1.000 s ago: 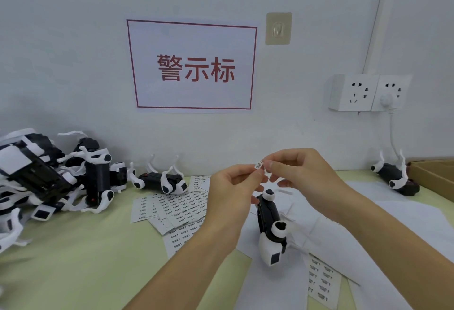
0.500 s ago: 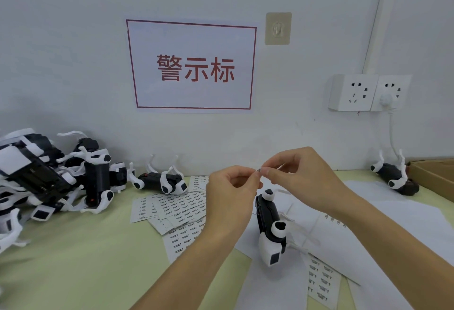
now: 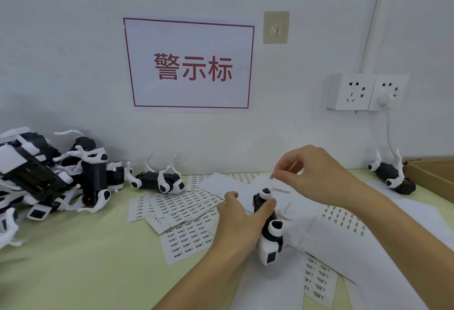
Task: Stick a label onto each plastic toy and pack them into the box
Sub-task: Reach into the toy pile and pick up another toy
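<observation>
A black and white plastic toy (image 3: pixel 270 233) lies on white sheets in the middle of the table. My left hand (image 3: pixel 239 221) rests on its left side, thumb curled onto the black body. Just above the toy, my right hand (image 3: pixel 317 174) pinches a tiny label (image 3: pixel 271 176) between thumb and forefinger. Several label sheets (image 3: pixel 181 209) are fanned out to the left of the toy. A pile of toys (image 3: pixel 49 182) sits at the far left, one toy (image 3: pixel 159 179) lies near the wall, and another toy (image 3: pixel 390 174) lies beside the cardboard box (image 3: pixel 432 174) at the right edge.
Large white backing sheets (image 3: pixel 368 243) cover the right half of the yellow-green table (image 3: pixel 73 260). A wall sign (image 3: pixel 189 64) hangs above, and a socket block (image 3: pixel 363 91) with a white cable plugged in sits to the right.
My left hand let go of the label and dropped down onto the toy. My right hand kept the label and moved slightly lower.
</observation>
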Action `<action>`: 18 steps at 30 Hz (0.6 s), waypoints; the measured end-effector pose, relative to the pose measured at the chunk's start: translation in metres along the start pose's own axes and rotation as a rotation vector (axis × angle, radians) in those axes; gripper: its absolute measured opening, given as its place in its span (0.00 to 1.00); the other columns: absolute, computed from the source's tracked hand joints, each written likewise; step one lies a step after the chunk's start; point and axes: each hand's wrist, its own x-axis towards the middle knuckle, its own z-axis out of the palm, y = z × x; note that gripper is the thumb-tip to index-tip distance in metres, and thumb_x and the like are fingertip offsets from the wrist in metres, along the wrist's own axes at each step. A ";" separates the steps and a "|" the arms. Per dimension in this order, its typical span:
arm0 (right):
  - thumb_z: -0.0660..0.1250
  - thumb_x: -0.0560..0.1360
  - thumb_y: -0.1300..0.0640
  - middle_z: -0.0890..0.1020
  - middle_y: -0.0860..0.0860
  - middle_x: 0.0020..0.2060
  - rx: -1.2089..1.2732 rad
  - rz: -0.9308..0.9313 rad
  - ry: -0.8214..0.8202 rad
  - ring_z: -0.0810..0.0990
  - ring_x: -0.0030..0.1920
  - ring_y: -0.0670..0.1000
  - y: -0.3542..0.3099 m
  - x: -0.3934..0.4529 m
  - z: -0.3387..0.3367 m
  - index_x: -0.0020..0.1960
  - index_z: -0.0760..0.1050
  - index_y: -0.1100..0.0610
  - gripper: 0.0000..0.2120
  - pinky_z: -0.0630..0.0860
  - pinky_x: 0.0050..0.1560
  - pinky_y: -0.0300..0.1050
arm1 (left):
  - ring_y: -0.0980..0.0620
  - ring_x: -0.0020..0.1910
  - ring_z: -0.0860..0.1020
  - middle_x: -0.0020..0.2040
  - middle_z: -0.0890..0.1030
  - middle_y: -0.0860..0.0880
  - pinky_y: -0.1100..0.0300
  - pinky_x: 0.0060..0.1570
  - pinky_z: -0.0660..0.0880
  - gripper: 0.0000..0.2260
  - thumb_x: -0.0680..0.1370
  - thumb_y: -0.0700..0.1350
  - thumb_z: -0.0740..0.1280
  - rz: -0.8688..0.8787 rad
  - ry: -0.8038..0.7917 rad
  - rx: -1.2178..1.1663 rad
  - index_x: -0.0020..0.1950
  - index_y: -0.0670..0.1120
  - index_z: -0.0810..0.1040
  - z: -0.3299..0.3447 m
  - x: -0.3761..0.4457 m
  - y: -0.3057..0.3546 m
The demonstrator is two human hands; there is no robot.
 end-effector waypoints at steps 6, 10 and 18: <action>0.72 0.74 0.51 0.84 0.42 0.37 -0.024 -0.011 -0.068 0.81 0.40 0.41 0.001 -0.001 -0.007 0.37 0.82 0.46 0.07 0.72 0.39 0.31 | 0.60 0.45 0.78 0.47 0.80 0.53 0.70 0.38 0.71 0.39 0.68 0.60 0.76 -0.018 -0.089 -0.045 0.71 0.53 0.60 -0.004 -0.002 0.001; 0.72 0.74 0.52 0.84 0.42 0.39 -0.036 -0.014 -0.142 0.81 0.42 0.41 0.001 -0.001 -0.012 0.37 0.82 0.46 0.07 0.75 0.43 0.37 | 0.52 0.42 0.85 0.50 0.83 0.47 0.56 0.42 0.80 0.39 0.56 0.53 0.78 -0.081 -0.144 -0.447 0.66 0.54 0.70 0.006 -0.004 -0.004; 0.73 0.73 0.51 0.79 0.40 0.46 -0.029 -0.073 -0.209 0.77 0.48 0.38 0.002 -0.001 -0.012 0.38 0.82 0.45 0.06 0.77 0.54 0.44 | 0.43 0.48 0.84 0.56 0.82 0.41 0.53 0.43 0.80 0.19 0.62 0.46 0.77 -0.013 -0.131 -0.713 0.51 0.59 0.84 0.010 -0.004 -0.011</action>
